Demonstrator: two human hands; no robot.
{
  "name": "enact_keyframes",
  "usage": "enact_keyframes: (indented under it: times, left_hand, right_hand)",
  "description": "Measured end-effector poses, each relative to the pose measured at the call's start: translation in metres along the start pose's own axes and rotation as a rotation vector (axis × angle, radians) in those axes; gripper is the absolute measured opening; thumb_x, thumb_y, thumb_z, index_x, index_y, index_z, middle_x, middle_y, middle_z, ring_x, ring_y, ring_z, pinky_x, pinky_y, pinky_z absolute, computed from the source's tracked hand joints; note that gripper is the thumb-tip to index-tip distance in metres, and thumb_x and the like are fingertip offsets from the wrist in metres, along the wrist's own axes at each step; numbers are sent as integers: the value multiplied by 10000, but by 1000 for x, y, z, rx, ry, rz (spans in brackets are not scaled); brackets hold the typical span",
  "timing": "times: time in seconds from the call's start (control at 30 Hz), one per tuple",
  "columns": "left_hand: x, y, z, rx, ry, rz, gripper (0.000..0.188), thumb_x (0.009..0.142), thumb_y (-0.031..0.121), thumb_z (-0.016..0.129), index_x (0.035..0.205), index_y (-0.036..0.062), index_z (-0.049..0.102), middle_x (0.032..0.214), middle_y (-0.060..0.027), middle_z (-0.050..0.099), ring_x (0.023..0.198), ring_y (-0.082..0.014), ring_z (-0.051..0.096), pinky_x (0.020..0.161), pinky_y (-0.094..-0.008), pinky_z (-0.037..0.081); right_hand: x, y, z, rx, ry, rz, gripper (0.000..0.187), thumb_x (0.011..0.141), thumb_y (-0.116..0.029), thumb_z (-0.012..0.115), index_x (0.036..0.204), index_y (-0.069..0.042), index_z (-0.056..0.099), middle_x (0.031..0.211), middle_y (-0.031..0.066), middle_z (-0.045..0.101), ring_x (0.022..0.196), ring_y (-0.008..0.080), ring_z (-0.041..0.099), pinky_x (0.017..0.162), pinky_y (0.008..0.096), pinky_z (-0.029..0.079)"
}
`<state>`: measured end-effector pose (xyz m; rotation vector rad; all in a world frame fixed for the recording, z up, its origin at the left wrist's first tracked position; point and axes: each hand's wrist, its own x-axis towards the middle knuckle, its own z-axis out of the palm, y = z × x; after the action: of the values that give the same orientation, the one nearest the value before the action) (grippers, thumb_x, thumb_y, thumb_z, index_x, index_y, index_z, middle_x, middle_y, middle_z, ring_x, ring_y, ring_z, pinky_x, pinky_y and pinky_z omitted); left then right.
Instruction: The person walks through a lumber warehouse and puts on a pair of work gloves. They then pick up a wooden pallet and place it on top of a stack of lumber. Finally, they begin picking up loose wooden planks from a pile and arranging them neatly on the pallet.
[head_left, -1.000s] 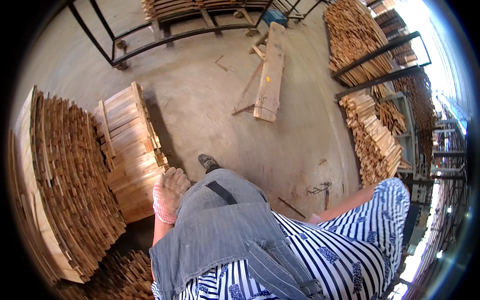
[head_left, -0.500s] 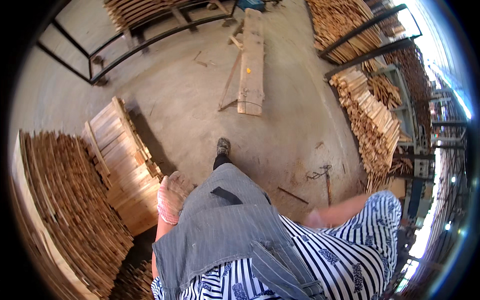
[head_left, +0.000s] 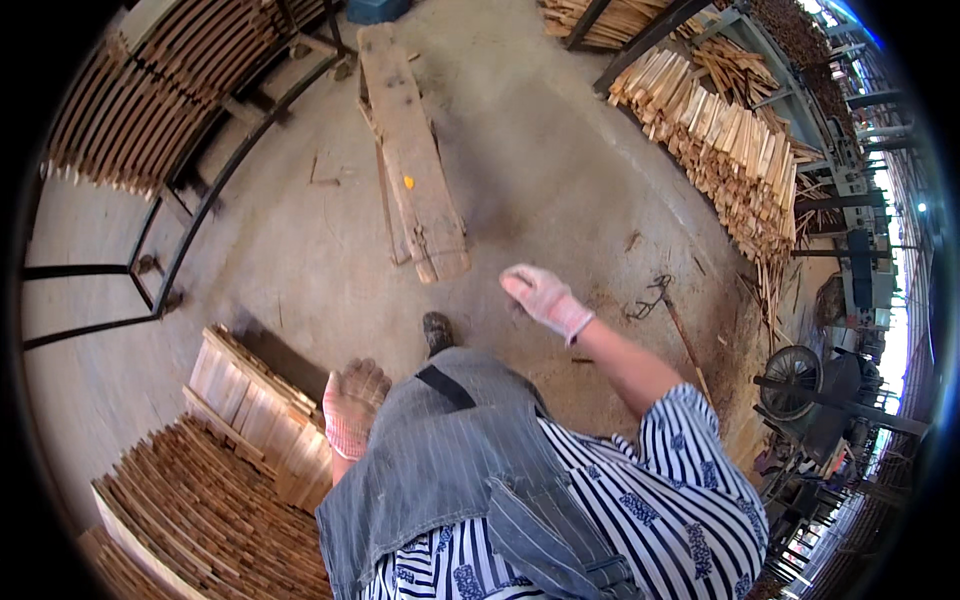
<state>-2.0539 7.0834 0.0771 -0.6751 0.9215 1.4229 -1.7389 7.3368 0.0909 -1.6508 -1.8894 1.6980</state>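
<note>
Black metal frame (head_left: pixel 212 200) stands at the upper left, beside tall rows of stacked slats (head_left: pixel 165 95), and a blue box (head_left: pixel 375 10) sits near the top edge. On the right, a heap of pale wood strips (head_left: pixel 715 150) borders the grey floor (head_left: pixel 540 150); below it lie a thin rod (head_left: pixel 687 340) and, farther right, a spoked wheel (head_left: pixel 793 382). Closely packed boards (head_left: pixel 220 510) fill the lower left, next to a lighter wooden stack (head_left: pixel 255 410). Ahead of the dark shoe (head_left: pixel 437 333), a narrow wooden bench (head_left: pixel 408 140) stands in the way, slightly left of centre.

Its long top is worn and greyish brown, with an orange-yellow spot and dark marks near the closer end. The gloved right hand (head_left: pixel 545 300) is nearest this end, well apart from it; its fingers bend inward, though whether they close fully I cannot tell. The gloved left hand (head_left: pixel 357 405) has its fingers extended, beside the grey apron (head_left: pixel 450 450) and near the lighter stack.
</note>
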Motion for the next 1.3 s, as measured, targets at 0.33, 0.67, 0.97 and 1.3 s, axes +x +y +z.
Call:
enact_keyframes:
  times: [0.33,0.67,0.97,1.3]
  left_hand:
    - [79,42,73,132,-234,-237,391,992,370,457,1185,50,573,1228,-143,596,1162,-337,554,990,-519,449]
    - [177,91,172,394,-239,-357,466,988,473,455,1205,69,538,1253,-128,592,1170,-333,553,968,-554,481]
    - [260,66,167,474,-473,-439,670,971,612,393,1502,205,366,1585,-142,313,1498,-333,185,1154,-703,121]
    - [199,-69,242,49,-52,-41,650,932,656,469,1227,79,511,1255,-118,574,1204,-336,521,967,-548,442]
  right_hand:
    - [10,122,-18,14,237,482,483,934,-440,545,1124,-13,669,1062,207,701,918,323,693,856,412,527]
    - [45,35,23,404,276,486,376,966,-365,543,1143,-46,635,880,69,684,722,180,653,643,358,543]
    - [113,49,-39,329,126,411,386,954,-382,566,1161,-65,641,933,67,681,793,201,653,708,368,540]
    - [239,78,-238,-659,-232,275,474,921,-391,471,1161,-38,675,1204,240,650,1128,384,624,979,478,481]
